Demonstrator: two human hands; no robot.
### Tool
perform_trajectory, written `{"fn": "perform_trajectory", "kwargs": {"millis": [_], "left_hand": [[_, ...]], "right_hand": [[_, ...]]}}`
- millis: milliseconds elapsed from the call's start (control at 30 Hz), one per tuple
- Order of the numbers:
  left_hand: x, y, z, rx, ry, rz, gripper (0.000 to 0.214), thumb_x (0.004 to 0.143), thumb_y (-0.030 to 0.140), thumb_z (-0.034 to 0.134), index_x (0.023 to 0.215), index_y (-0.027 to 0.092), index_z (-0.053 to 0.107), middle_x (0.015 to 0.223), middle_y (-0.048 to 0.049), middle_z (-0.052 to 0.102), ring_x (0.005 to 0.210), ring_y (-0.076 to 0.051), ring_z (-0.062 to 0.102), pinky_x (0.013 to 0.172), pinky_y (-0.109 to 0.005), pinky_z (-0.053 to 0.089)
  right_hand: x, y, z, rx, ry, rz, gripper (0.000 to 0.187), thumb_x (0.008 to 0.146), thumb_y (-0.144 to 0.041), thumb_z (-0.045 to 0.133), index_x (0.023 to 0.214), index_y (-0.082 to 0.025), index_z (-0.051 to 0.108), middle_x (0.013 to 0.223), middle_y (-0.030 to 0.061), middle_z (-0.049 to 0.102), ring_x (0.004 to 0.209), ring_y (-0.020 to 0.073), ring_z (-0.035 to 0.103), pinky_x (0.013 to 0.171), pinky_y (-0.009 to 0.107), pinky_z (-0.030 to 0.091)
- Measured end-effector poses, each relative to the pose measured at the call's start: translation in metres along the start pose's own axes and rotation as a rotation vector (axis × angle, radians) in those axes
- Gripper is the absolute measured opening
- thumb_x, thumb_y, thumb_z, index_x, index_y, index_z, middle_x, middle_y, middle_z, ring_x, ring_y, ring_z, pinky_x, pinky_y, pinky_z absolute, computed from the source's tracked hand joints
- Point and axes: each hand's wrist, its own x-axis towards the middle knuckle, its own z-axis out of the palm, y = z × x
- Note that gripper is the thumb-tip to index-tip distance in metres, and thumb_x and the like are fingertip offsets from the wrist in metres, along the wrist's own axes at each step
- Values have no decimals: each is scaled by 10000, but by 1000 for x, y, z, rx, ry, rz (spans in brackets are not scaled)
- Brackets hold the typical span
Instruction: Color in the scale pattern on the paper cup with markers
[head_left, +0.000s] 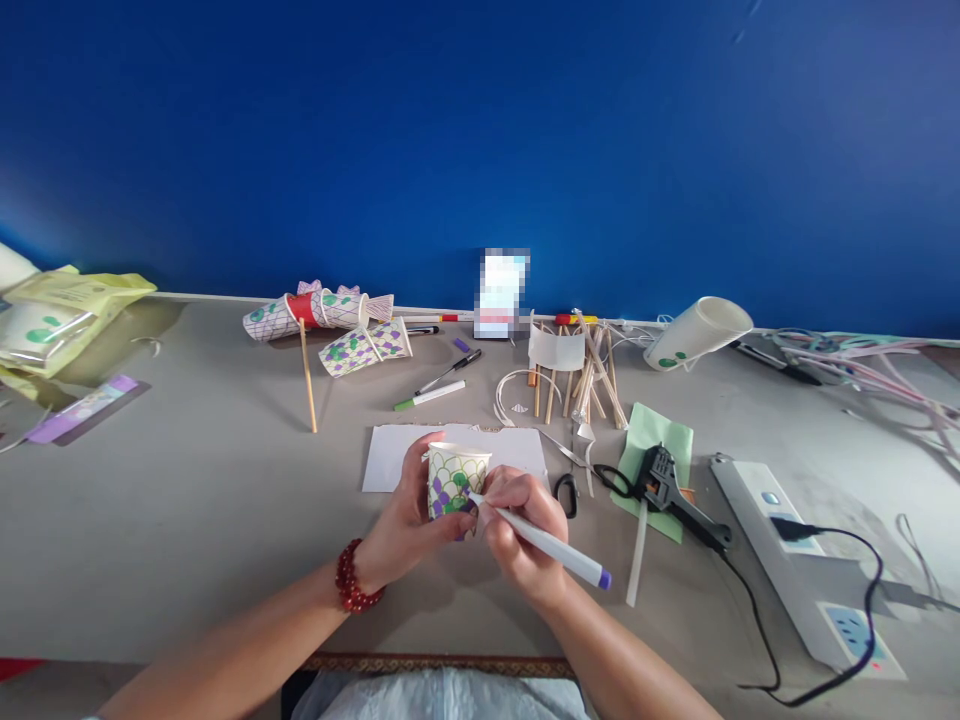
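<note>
My left hand (405, 525) is wrapped round a paper cup (454, 478) drawn with green and purple scales, holding it just above the grey table (187, 500). My right hand (525, 535) grips a white marker with a purple end cap (547, 545); its tip touches the cup's side. A red bead bracelet (352, 580) sits on my left wrist. A white sheet of paper (390, 455) lies behind the cup.
Finished scale-patterned cups on a stick (315, 312) lie at the back left, with markers (431, 395) nearby. Wooden sticks (589, 385), scissors (577, 480), a black glue gun (675, 495) on green paper, a power strip (802, 560) and a lying white cup (697, 332) fill the right.
</note>
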Motion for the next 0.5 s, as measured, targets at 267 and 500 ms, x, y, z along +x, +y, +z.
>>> {"fn": "perform_trajectory", "kwargs": {"millis": [267,500], "left_hand": [[0,0,0,-4,-8,-10,750,779,297,875,1385,336,435,1123,-22,622,959,-187,619,800,-284,545],[0,-2,0,-4,-6,-16,776,775,291,873,1396,325,409,1134,-32,607,981,-198,610,824,-317,543]], "right_hand": [[1,-3,0,3,-17,12,131,962,-275,615,849,-254,552,631,-19,578,588,177,542,603,338,488],[0,-1,1,-4,-9,3,134,962,-247,597,835,-249,552,624,-15,576,588,175,547,601,343,491]]}}
